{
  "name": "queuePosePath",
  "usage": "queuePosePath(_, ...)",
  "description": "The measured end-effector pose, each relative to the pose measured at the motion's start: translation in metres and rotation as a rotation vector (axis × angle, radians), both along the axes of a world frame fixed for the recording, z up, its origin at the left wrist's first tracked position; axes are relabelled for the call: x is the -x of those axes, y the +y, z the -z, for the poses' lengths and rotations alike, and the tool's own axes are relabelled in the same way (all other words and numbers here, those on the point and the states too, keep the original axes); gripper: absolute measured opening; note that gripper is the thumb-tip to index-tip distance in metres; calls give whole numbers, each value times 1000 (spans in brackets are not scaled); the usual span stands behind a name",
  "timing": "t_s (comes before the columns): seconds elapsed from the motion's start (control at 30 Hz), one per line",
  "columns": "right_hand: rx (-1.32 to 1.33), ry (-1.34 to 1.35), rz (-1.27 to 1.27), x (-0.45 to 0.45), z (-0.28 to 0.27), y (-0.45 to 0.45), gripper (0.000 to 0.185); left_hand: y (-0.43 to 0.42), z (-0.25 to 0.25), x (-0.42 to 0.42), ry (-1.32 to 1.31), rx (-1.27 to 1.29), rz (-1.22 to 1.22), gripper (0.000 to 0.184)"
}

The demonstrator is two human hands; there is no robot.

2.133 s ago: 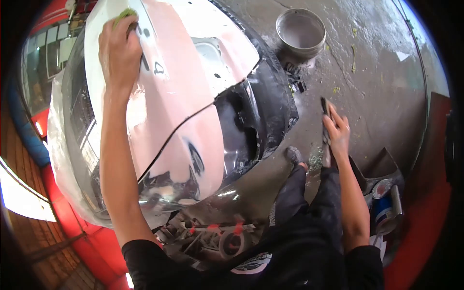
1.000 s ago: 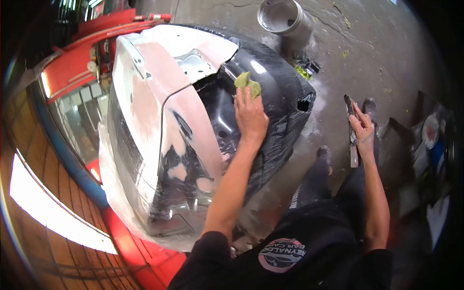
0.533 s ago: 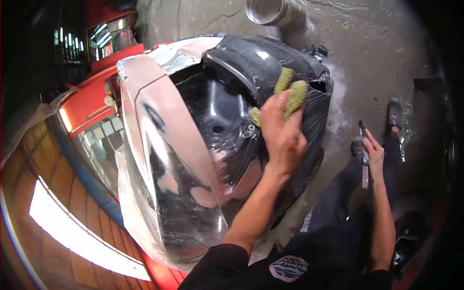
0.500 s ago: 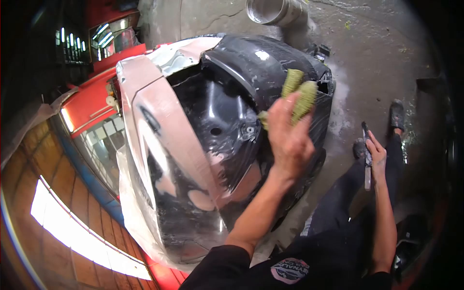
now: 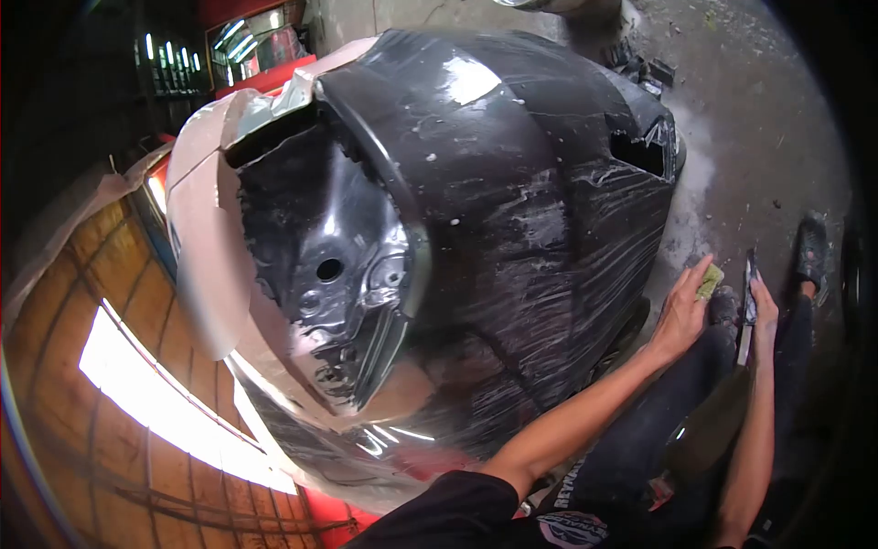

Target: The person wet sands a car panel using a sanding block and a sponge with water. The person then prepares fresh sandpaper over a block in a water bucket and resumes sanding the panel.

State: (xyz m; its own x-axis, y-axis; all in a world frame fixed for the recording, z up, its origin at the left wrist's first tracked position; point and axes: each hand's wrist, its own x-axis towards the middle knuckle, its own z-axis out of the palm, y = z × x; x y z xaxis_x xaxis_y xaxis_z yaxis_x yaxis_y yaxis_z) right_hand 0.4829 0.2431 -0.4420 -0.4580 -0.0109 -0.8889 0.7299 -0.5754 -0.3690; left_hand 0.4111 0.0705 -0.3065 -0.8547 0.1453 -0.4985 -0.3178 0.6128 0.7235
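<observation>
My left hand (image 5: 681,318) is off the car, close to my knees, with its fingers closed round a folded yellow-green cloth (image 5: 710,281). Just to the right, my right hand (image 5: 763,311) grips a long narrow tool (image 5: 744,346), dark at the top with a pale, flat lower end; its exact kind is unclear. In front of me spreads the car's black rear bumper (image 5: 540,220), streaked with whitish smears and a few pale specks. An open lamp recess (image 5: 329,210) shows bare black metal with a round hole.
Pinkish masking paper (image 5: 206,284) borders the car's left side. A jagged rectangular opening (image 5: 640,151) sits at the bumper's far end. Part of a bucket (image 5: 558,5) shows at the top edge. Whitish residue (image 5: 697,174) marks the grey floor (image 5: 759,119).
My left hand has moved from over the bumper down and right, beside my right hand, still holding the cloth. The view has shifted, bringing more of the bumper into sight.
</observation>
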Motion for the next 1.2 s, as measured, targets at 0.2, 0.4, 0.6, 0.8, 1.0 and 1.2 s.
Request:
queuePosePath(0.2,-91,202,-144,1,29,-32,52,-37,77,-42,6,125,-56,67)
queuePosePath(0.4,-204,239,-252,-1,11,-54,57,-31,96,-37,-198,-42,-285,61)
queuePosePath(0.6,-369,295,-342,4,-8,-49,59,-13,103,-35,-386,-418,-595,59)
queuePosePath(0.8,-429,316,-515,19,-25,-35,57,-2,103,-40,-422,-493,-697,58)
queuePosePath(1.0,-422,323,-557,31,-33,-32,64,-1,111,-39,-399,-546,-733,56)
queuePosePath(1.2,-332,340,-578,33,-34,-30,70,-5,112,-41,-413,-562,-747,56)
